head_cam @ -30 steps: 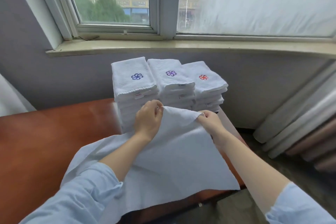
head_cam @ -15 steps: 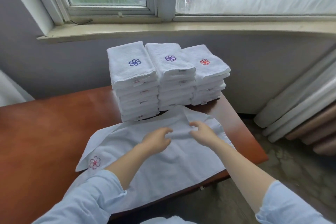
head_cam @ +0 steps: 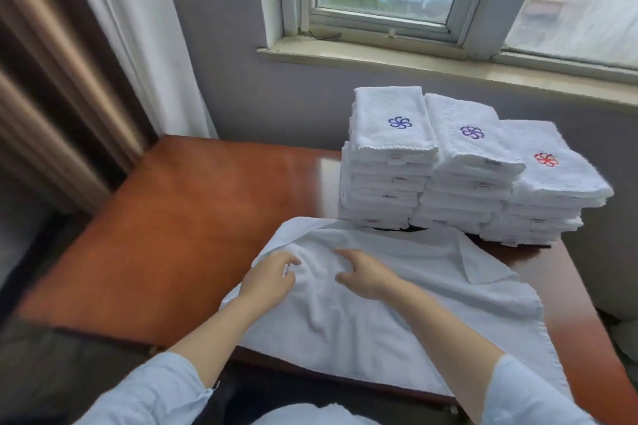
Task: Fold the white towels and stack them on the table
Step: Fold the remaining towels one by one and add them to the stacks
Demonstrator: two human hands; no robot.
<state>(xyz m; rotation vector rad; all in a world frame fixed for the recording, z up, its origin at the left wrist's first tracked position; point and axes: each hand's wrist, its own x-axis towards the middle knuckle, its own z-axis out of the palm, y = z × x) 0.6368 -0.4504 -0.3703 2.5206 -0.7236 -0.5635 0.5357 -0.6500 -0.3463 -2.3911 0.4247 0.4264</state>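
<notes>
Three stacks of folded white towels [head_cam: 466, 183] stood at the far right of the glossy reddish-brown wooden table [head_cam: 190, 217], with open wood stretching to their left. Just in front of them an unfolded white terry towel [head_cam: 397, 328] lay flat, its long axis running left to right and its near right edge overhanging the table's front. The left hand [head_cam: 269, 278] bunched the cloth in curled fingers. The right hand [head_cam: 366, 274], beside it over the towel, had its fingers spread and held nothing.

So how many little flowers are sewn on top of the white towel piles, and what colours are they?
Blue stitched flower: 1
Purple stitched flower: 1
Red stitched flower: 1
Total: 3
</notes>
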